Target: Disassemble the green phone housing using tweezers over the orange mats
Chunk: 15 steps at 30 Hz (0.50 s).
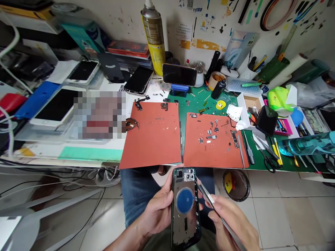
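Both grips are closed: the left hand (161,211) around the phone housing (183,220), the right hand (237,218) on tweezers (205,193), tips by the housing's upper right edge.

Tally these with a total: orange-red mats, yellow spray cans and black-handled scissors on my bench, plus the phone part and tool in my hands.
Phone housing in left hand: 1
Tweezers in right hand: 1
Orange-red mats: 2
Yellow spray can: 1
Black-handled scissors: 1
Total: 6
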Each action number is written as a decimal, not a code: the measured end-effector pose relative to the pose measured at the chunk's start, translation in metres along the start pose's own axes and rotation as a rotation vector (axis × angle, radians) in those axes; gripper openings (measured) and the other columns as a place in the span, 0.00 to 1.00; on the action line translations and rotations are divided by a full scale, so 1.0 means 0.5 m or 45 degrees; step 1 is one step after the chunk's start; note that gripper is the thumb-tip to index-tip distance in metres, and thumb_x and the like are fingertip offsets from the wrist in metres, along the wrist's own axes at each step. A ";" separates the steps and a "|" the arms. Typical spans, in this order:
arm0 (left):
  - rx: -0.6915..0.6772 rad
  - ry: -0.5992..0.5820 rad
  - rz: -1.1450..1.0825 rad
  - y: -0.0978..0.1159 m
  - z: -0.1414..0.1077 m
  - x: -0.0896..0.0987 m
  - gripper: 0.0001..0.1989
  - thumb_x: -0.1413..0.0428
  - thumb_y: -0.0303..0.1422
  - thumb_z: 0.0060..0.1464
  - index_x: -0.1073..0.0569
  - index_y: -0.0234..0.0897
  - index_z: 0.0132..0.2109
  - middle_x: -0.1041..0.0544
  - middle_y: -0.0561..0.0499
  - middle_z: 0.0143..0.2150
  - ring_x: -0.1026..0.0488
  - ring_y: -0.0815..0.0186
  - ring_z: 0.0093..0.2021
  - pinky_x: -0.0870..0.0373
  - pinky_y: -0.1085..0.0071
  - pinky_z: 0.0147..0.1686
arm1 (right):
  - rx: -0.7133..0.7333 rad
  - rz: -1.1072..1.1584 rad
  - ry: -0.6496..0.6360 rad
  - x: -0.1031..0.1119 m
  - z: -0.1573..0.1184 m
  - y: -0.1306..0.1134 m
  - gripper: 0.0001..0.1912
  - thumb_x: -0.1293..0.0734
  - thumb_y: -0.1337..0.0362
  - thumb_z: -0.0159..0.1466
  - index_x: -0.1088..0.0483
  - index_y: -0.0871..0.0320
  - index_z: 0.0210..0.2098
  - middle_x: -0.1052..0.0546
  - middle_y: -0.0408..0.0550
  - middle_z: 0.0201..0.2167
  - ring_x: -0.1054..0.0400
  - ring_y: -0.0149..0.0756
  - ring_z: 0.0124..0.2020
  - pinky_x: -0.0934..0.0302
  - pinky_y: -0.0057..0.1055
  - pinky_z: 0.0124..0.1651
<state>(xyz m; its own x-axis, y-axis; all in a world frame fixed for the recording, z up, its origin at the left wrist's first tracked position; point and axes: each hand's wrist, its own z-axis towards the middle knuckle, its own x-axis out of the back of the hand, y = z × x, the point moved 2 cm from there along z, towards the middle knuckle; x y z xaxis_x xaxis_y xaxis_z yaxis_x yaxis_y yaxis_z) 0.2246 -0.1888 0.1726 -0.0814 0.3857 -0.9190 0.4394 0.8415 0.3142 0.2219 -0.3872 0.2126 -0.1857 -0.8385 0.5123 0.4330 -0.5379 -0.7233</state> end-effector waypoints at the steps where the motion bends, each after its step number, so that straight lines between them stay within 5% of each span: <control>1: -0.004 0.023 0.007 0.000 -0.001 -0.001 0.28 0.34 0.42 0.65 0.31 0.49 0.68 0.21 0.39 0.67 0.15 0.45 0.55 0.22 0.49 0.55 | 0.020 -0.059 -0.041 0.001 -0.006 -0.002 0.21 0.25 0.72 0.68 0.18 0.46 0.57 0.11 0.48 0.48 0.13 0.46 0.40 0.16 0.37 0.40; 7: -0.002 0.130 0.038 -0.004 -0.009 0.012 0.41 0.30 0.41 0.61 0.40 0.50 0.74 0.22 0.36 0.68 0.18 0.46 0.61 0.24 0.54 0.58 | 0.099 0.037 -0.134 -0.007 -0.006 -0.002 0.35 0.25 0.76 0.66 0.26 0.40 0.68 0.13 0.44 0.53 0.13 0.52 0.46 0.13 0.43 0.43; 15: 0.008 0.130 0.051 -0.005 -0.007 0.006 0.46 0.29 0.42 0.60 0.44 0.52 0.77 0.22 0.38 0.67 0.19 0.46 0.61 0.26 0.53 0.61 | 0.196 0.047 -0.066 -0.027 -0.015 0.016 0.33 0.26 0.77 0.66 0.25 0.49 0.67 0.12 0.48 0.52 0.13 0.46 0.47 0.15 0.37 0.47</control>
<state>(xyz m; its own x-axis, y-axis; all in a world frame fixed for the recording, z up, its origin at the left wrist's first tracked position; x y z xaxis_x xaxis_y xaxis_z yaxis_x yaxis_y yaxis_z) 0.2202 -0.1883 0.1697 -0.1547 0.4555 -0.8767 0.4494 0.8227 0.3482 0.2212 -0.3807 0.1965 -0.1229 -0.8498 0.5126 0.5692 -0.4834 -0.6650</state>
